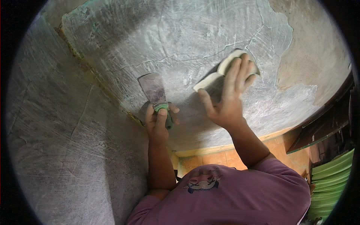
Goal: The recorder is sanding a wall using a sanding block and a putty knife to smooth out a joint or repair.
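Note:
My left hand (160, 121) is closed around the green handle of a scraper (153, 87), its wide metal blade pointing up the picture in front of the wall. My right hand (230, 95) presses a folded pale sheet, perhaps sandpaper (209, 83), flat to the grey wall (191, 36), fingers spread over it. The sheet bends in the middle, with one part under the fingertips and the other near the thumb. Fine cracks run through the wall surface above both hands, and its coating has uneven edges at the right.
A second wall (70, 152) meets this one at a corner on the left, along a yellowish, chipped seam. Orange floor tiles (215, 157) show below. At the right are a dark wooden piece of furniture (320, 132) and a green curtain-like cloth (332, 180).

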{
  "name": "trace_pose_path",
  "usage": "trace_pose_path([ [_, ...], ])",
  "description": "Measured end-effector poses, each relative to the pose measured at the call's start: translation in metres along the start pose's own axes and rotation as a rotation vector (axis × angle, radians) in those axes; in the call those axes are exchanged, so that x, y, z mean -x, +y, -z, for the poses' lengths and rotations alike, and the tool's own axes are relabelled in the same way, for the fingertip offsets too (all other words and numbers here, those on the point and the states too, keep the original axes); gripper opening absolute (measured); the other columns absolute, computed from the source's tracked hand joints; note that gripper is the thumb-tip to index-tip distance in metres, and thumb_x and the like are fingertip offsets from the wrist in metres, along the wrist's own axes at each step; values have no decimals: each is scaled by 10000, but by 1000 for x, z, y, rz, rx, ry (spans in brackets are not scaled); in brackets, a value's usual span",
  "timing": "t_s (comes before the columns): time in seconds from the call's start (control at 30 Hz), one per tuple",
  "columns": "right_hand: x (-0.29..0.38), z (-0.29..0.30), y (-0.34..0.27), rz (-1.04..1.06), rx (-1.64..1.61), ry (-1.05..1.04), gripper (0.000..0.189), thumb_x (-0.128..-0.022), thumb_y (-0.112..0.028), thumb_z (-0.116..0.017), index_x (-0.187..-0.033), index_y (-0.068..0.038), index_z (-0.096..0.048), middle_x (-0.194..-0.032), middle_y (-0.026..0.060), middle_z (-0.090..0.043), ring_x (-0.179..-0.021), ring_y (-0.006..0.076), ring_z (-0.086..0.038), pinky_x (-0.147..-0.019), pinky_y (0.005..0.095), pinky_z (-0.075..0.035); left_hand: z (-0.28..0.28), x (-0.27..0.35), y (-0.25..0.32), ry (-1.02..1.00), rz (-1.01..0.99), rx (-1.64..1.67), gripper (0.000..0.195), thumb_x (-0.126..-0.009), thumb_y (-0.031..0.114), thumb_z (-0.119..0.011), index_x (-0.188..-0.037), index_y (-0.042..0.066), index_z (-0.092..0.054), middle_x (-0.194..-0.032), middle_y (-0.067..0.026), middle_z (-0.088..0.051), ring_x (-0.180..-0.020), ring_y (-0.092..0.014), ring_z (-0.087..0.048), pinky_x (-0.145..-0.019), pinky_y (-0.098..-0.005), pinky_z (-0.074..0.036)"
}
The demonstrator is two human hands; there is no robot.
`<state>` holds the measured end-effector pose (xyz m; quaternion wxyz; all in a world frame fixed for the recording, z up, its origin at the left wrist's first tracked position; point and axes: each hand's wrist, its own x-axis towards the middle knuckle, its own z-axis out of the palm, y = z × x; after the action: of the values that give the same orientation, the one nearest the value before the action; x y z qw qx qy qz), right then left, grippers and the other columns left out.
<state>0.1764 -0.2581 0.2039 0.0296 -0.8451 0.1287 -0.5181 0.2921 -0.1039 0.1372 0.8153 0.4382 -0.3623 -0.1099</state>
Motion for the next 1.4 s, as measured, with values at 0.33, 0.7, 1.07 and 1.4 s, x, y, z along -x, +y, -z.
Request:
trace_pose_path([
  [0.33,33,-5,14,10,59,-177,832,-797,-321,-591,-1358,117,-161,-1413,352,-141,-1304,538,-125,-985,694,-39,-1,-2,-6,-39,-44,13,210,-915,217,-502,-985,20,-515,-843,-117,-627,-580,-147,-549,-510,-264,-461],
  [0.7,50,-16,24,-13,96,-177,781,-803,-277,-571,-1369,86,-174,-1419,350,-138,-1316,533,-101,-980,704,-58,-4,-3,-3,15,20,-29,182,-914,194,-486,-967,26,-527,-851,-101,-638,-574,-134,-544,-512,-252,-429],
  [1.07,60,-19,14,54,0,-264,855,-787,-230,-610,-1374,121,-98,-1409,384,-87,-1315,546,-58,-998,665,33,-2,-1,-1,-6,-15,-45,188,-919,208,-489,-968,27,-511,-841,-104,-626,-568,-137,-543,-528,-270,-449],
  [1.4,46,-26,-8,134,14,-286,884,-793,-298,-608,-1354,149,-93,-1395,407,-65,-1292,584,-23,-968,711,-7,2,1,-4,23,-7,-30,201,-914,222,-501,-979,32,-507,-843,-104,-628,-557,-135,-541,-503,-257,-434],
])
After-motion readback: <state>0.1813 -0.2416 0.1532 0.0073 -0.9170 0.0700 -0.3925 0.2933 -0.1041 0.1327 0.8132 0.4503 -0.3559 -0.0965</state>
